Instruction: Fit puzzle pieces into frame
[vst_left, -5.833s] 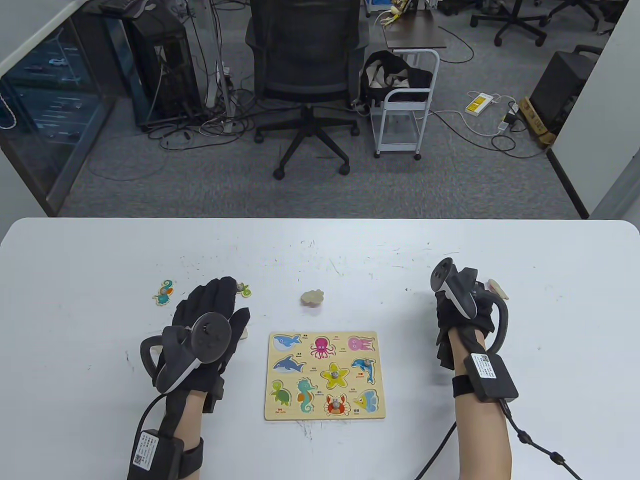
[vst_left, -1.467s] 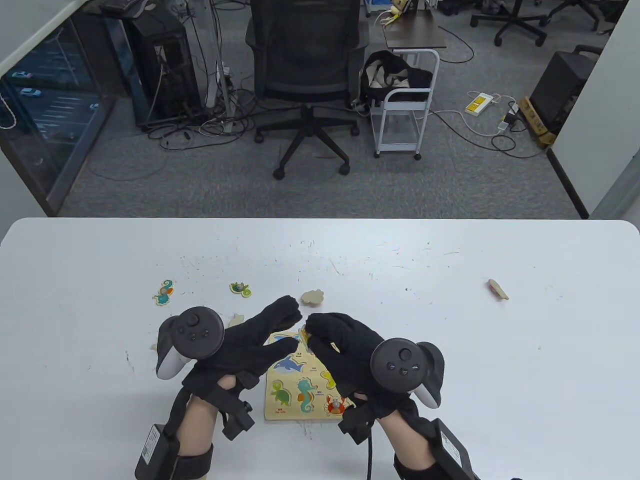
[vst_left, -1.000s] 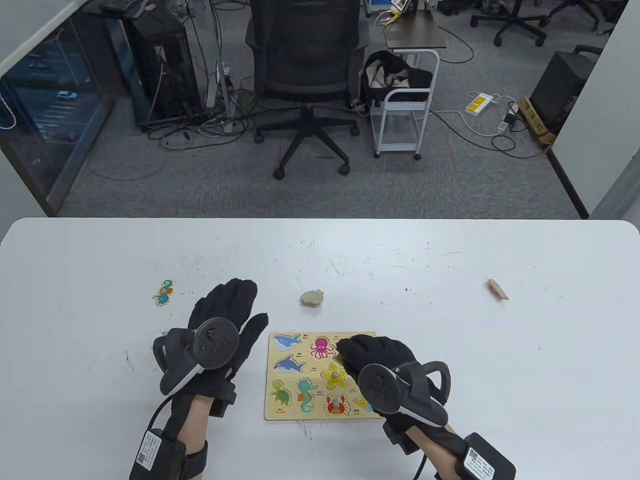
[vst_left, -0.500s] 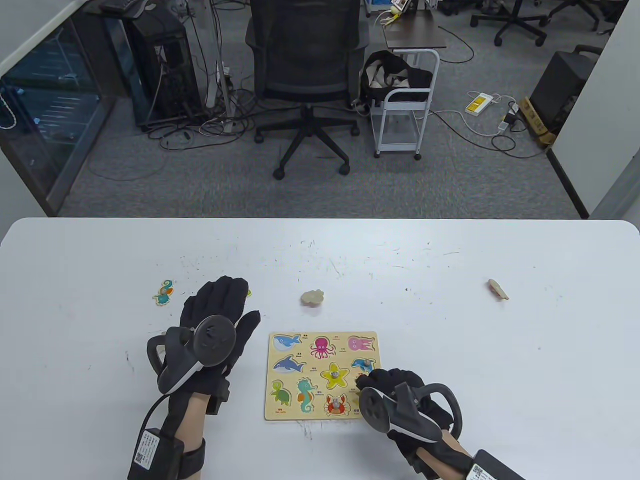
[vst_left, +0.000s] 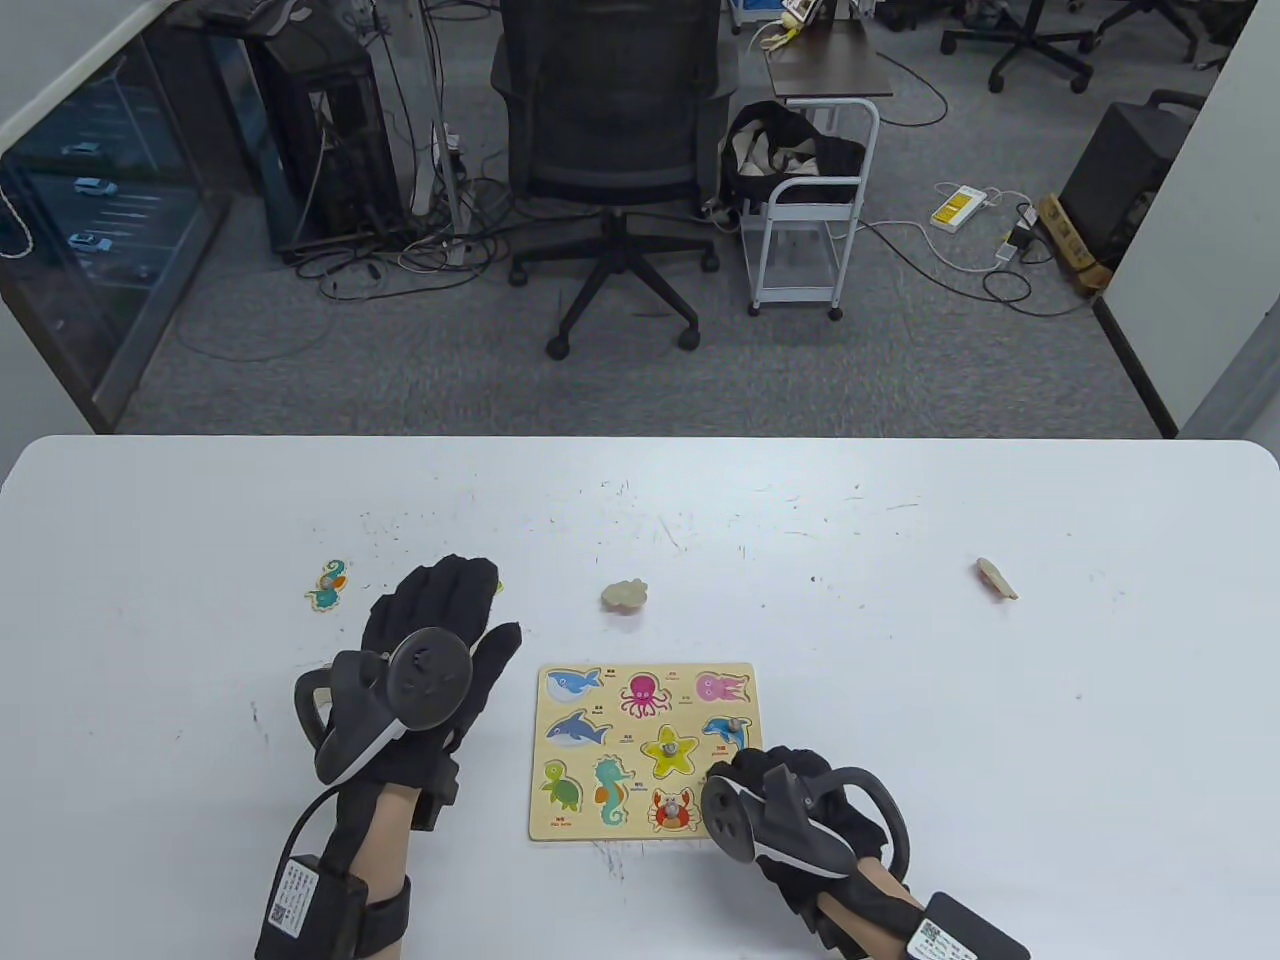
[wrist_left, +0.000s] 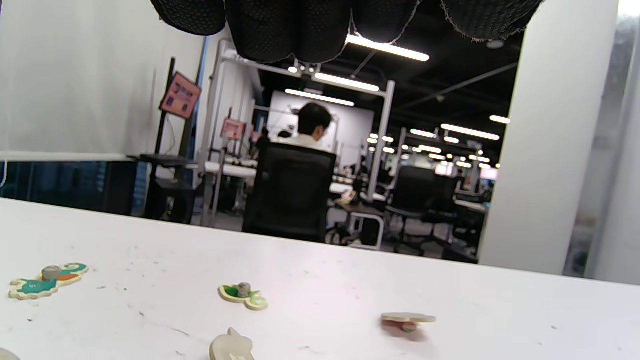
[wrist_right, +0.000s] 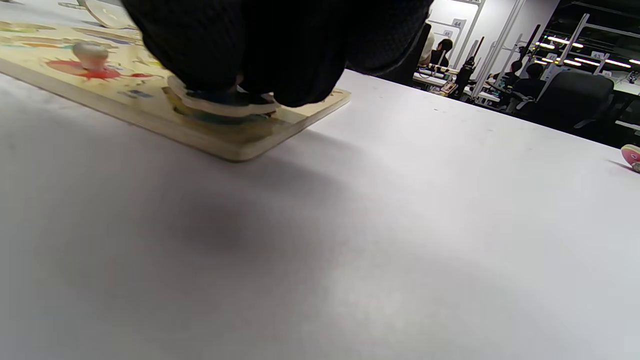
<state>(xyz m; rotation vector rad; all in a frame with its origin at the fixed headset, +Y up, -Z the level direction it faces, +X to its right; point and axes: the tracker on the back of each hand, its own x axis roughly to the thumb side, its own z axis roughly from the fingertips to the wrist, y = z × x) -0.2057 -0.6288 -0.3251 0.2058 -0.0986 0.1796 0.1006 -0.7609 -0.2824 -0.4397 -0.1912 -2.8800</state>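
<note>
Wooden frame (vst_left: 560, 828) lies flat; pale piece (wrist_right: 220, 105) half-seated in its corner slot under right fingers (wrist_right: 295, 65); turtle piece (wrist_left: 243, 295) beyond left fingers (wrist_left: 280, 30).

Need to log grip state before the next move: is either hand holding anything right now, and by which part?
The right hand presses down on a flat wooden puzzle piece at the frame's near-right corner slot, fingers on its top. The left hand holds nothing visible.

The frame (vst_left: 545, 825) lies on the tabletop (vst_left: 1100, 700) near its front edge. The right hand (vst_left: 790, 800) covers the frame's front right corner, over a piece (wrist_right: 225, 102) there. The left hand (vst_left: 430, 640) is left of the frame. Behind it lie 4 loose pieces.
</note>
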